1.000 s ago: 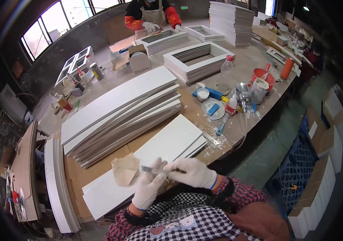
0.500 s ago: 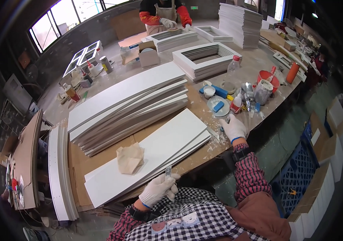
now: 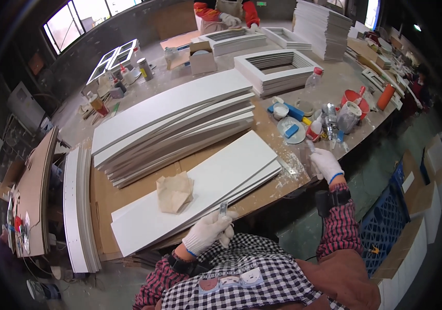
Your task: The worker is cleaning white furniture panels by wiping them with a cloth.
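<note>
My gloved left hand (image 3: 208, 232) is closed around a small flat metal scraper (image 3: 223, 208), its blade pointing up by the near edge of the white boards (image 3: 231, 163). A crumpled beige cloth (image 3: 175, 192) lies on the top board. To the right, my gloved right hand (image 3: 327, 165) is over the table's near edge, fingers closed. A small pale, flat piece (image 3: 311, 146) sticks up from its fingertips; its kind is unclear. Just beyond are a round lid (image 3: 297, 136) with a blue block (image 3: 291, 130) on it and a red-and-white bottle (image 3: 314, 130).
A tall stack of white panels (image 3: 174, 111) stands behind the boards, with stacked white frames (image 3: 278, 75) farther back. A red bucket (image 3: 352, 98) and a clear bottle (image 3: 314, 78) stand at right. Across the table, a person in orange sleeves (image 3: 208, 13) works on frames.
My right hand has shifted right and a little nearer the table's edge, with the pale piece now showing above its fingers. My left hand still holds the scraper. The whole view has turned slightly.
</note>
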Demonstrator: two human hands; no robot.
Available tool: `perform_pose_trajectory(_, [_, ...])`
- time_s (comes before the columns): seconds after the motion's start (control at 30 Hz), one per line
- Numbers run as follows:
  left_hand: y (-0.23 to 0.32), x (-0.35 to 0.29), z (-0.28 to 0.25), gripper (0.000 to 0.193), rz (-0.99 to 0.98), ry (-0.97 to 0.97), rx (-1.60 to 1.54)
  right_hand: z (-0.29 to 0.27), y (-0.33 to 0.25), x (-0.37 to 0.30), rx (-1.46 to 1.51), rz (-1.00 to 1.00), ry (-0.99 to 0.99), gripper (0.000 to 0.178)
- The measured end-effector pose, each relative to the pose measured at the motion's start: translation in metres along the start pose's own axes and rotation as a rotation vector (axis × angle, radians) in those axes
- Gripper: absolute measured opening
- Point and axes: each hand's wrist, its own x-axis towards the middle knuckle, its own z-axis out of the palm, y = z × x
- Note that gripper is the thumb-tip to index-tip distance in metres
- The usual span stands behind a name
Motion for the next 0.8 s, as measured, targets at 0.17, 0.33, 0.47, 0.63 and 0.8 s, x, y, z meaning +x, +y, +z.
perform_pose_trajectory(0.17, [0.02,0.022,0.015,0.032,0.007,0.009,0.06,0.056,-0.02,-0.115,0.563,-0.173,-0.163,0.01])
perform_pose_trajectory(0.33, [0.027,0.044,0.049,0.027,0.053,0.093,0.218,0.104,-0.032,-0.179,0.692,0.009,-0.526,0.02])
perform_pose_trajectory(0.47, [-0.009,0.065,0.052,0.025,0.332,0.237,0.549,0.121,-0.026,-0.186,0.706,0.05,-0.668,0.029])
perform_pose_trajectory(0.63, [0.004,0.056,0.065,0.028,0.292,0.328,1.096,0.123,-0.015,-0.186,0.886,0.158,-0.713,0.034])
perform_pose_trajectory(0.8, [-0.006,0.054,0.068,0.027,0.339,0.226,1.261,0.111,-0.003,-0.173,1.358,0.272,-0.765,0.038])
